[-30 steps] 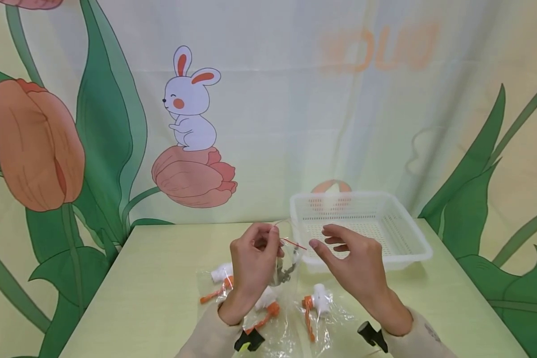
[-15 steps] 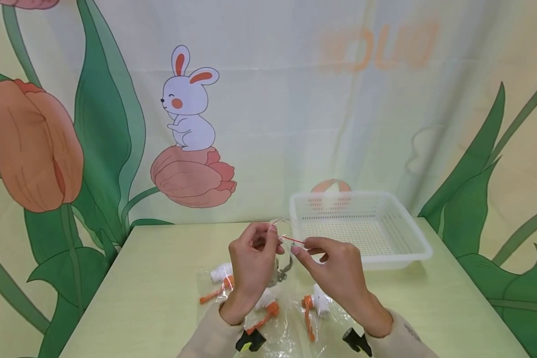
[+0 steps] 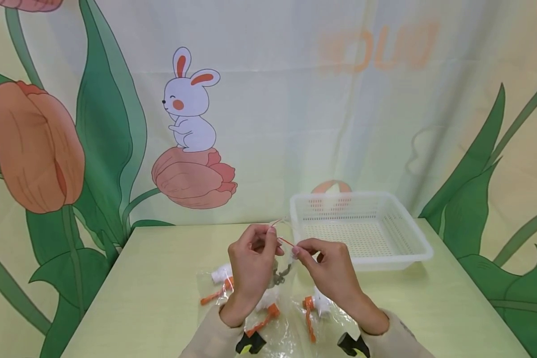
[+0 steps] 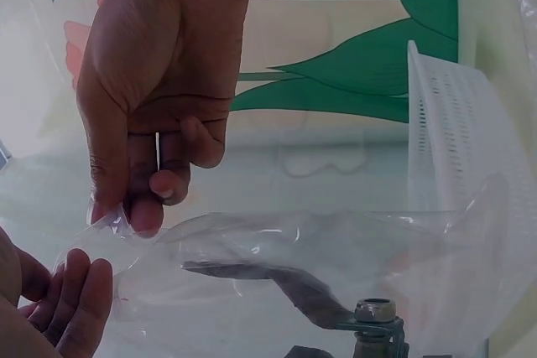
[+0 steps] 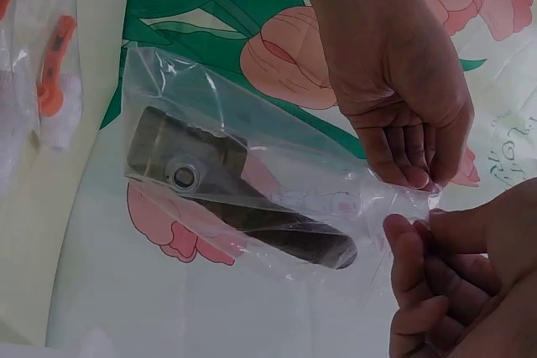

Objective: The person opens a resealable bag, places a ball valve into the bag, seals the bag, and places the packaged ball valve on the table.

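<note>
A clear zip bag (image 3: 292,259) with a red line along its mouth (image 3: 287,242) hangs between the two hands. Inside it is a metal valve with a flat lever handle and a nut (image 5: 183,177); the lever (image 4: 310,295) shows through the plastic. My left hand (image 3: 252,253) pinches the bag's mouth between thumb and forefinger. At the other side of the mouth, the thumb and forefinger of my right hand (image 3: 333,266) pinch the red-lined edge. In the right wrist view the fingertips of both hands meet close together at the gathered plastic.
A white perforated basket (image 3: 418,251) stands at the back right of the table (image 3: 138,288). Below the hands lie several clear bags, each with a white fitting and an orange part (image 3: 273,311). A printed curtain (image 3: 259,124) hangs behind the table.
My right hand has come left from beside the bag, its fingers parted, to pinch the mouth's edge. The left hand has kept its grip, and the valve has shifted slightly left.
</note>
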`<state>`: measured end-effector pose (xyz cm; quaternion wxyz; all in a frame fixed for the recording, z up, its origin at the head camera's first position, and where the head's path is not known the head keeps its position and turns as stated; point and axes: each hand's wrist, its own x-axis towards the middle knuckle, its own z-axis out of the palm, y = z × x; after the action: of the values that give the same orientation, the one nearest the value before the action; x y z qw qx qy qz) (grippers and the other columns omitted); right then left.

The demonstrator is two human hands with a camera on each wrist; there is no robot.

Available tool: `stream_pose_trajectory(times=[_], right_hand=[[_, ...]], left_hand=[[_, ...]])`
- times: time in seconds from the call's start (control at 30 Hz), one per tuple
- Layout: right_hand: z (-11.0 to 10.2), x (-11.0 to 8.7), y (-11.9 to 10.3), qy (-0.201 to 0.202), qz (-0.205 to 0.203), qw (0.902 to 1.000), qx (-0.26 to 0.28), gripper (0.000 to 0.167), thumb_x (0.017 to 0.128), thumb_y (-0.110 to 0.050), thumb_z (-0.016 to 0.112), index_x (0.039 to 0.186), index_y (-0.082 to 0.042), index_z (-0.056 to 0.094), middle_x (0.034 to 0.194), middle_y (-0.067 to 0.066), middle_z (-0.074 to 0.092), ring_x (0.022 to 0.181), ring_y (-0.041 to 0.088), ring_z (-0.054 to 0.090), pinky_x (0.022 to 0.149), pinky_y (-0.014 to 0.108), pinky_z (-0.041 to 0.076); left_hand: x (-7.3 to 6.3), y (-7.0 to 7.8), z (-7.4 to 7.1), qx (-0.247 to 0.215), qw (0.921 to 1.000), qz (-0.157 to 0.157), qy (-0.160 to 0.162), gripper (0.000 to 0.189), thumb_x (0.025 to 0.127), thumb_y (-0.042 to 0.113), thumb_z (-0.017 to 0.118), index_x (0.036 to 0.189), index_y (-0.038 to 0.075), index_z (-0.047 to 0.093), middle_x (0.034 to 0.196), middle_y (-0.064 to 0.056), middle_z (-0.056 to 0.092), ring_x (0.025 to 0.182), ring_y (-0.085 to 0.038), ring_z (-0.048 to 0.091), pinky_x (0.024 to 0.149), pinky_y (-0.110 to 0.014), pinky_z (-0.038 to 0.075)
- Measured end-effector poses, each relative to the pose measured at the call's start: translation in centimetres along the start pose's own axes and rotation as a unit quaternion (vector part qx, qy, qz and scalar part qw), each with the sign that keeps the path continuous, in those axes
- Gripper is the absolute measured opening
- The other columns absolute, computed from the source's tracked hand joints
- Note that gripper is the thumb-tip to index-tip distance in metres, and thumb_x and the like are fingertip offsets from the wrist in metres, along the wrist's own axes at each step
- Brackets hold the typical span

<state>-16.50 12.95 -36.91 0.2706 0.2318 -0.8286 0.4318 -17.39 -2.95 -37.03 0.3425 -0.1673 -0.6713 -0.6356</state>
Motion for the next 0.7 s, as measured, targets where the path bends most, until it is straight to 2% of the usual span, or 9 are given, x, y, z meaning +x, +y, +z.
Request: stream_pose_trajectory(times=[0.13, 0.3, 0.4, 0.57, 0.7], right_hand=[[0.2, 0.0, 0.3, 0.037, -0.054, 0.9977, -0.018, 0.003, 0.086, -0.012, 0.075, 0.084, -0.013, 0.073, 0.07, -0.006, 0.07, 0.054, 0.0, 0.049, 0.05, 0.015, 0.039], [0.1, 0.6, 0.3, 0.081, -0.139, 0.9848, -0.065, 0.007, 0.083, -0.006, 0.075, 0.084, -0.01, 0.069, 0.071, -0.002, 0.067, 0.056, 0.006, 0.048, 0.053, 0.016, 0.039], [-0.2, 1.1, 0.2, 0.082, -0.168, 0.9792, -0.077, 0.006, 0.088, -0.012, 0.072, 0.085, -0.009, 0.068, 0.074, 0.0, 0.067, 0.06, 0.009, 0.052, 0.056, 0.021, 0.042], [-0.8, 2.0, -0.1, 0.077, -0.207, 0.9713, -0.088, 0.023, 0.097, -0.026, 0.061, 0.085, -0.007, 0.068, 0.075, 0.001, 0.066, 0.064, 0.012, 0.058, 0.059, 0.025, 0.046], [-1.1, 2.5, -0.5, 0.068, -0.227, 0.967, -0.093, 0.025, 0.098, -0.026, 0.06, 0.086, -0.006, 0.068, 0.076, 0.002, 0.067, 0.067, 0.014, 0.06, 0.061, 0.028, 0.049]], left_hand=[[0.0, 0.0, -0.1, -0.003, 1.0, 0.006, 0.0, 0.007, 0.094, 0.006, 0.064, 0.087, 0.004, 0.067, 0.065, -0.011, 0.069, 0.05, -0.018, 0.065, 0.048, -0.02, 0.051], [-0.1, 0.3, -0.5, -0.007, 1.0, 0.001, -0.005, 0.01, 0.094, 0.008, 0.064, 0.086, 0.002, 0.066, 0.065, -0.011, 0.069, 0.049, -0.016, 0.064, 0.049, -0.025, 0.054], [-0.2, 0.4, -0.8, -0.01, 0.9998, -0.013, -0.012, 0.012, 0.094, 0.01, 0.064, 0.086, 0.002, 0.066, 0.065, -0.011, 0.069, 0.049, -0.014, 0.064, 0.048, -0.028, 0.055], [-0.2, 0.7, -1.2, -0.008, 0.9991, -0.035, -0.024, 0.012, 0.094, 0.01, 0.064, 0.084, 0.003, 0.066, 0.064, -0.011, 0.068, 0.048, -0.015, 0.063, 0.049, -0.028, 0.055], [-0.2, 0.8, -1.7, -0.004, 0.9976, -0.059, -0.036, 0.011, 0.094, 0.008, 0.062, 0.086, 0.003, 0.066, 0.066, -0.011, 0.068, 0.05, -0.017, 0.064, 0.052, -0.029, 0.056]])
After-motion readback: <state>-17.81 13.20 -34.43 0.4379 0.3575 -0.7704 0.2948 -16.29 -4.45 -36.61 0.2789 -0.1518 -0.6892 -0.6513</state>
